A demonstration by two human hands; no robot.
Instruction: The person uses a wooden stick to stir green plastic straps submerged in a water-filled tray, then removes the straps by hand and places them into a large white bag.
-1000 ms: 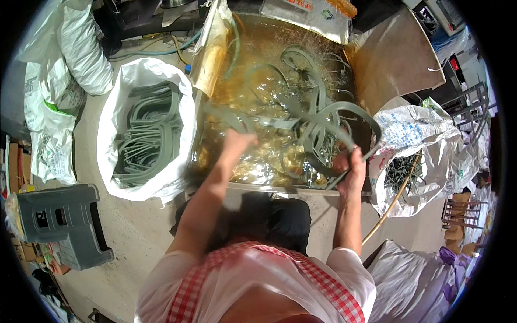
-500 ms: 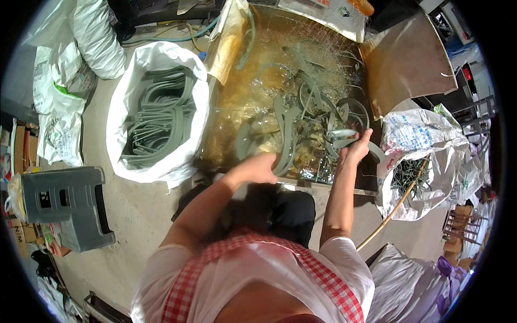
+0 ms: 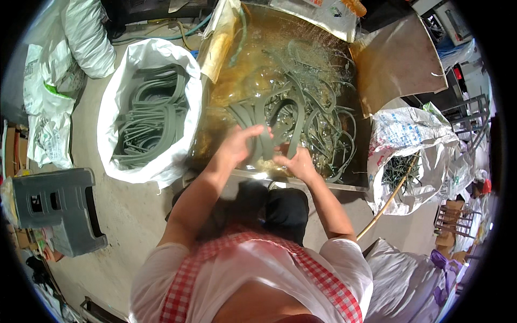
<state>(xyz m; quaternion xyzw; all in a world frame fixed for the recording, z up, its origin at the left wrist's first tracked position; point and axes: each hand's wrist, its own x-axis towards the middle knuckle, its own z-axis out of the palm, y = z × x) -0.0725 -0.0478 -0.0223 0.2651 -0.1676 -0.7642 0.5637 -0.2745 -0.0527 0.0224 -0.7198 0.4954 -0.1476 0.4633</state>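
Over the front part of a wide basin of brownish water (image 3: 218, 116), my left hand (image 3: 237, 144) is closed round a few flat grey-green strips (image 3: 260, 116) that look like rubber. The strips stand up from the fingers and bend over. Close beside it, my right hand (image 3: 299, 163) pinches the lower end of a looped flat strip (image 3: 298, 126) of the same kind. Its fingertips are partly hidden behind the strip. Thin grey-green strands (image 3: 328, 129) lie tangled in the water beyond and to the right of both hands.
Left of the basin stands an open white sack (image 3: 110, 121) holding bent grey-green strips. A sack of thin tangled scraps (image 3: 399, 175) is at the right, with a bamboo pole (image 3: 389, 203) leaning on it. A dark grey plastic stool (image 3: 59, 199) lies at far left.
My right hand has come left from the basin's right side to beside my left hand. My left hand has risen with strips in it. Strips in the water have shifted, and the view has moved slightly.
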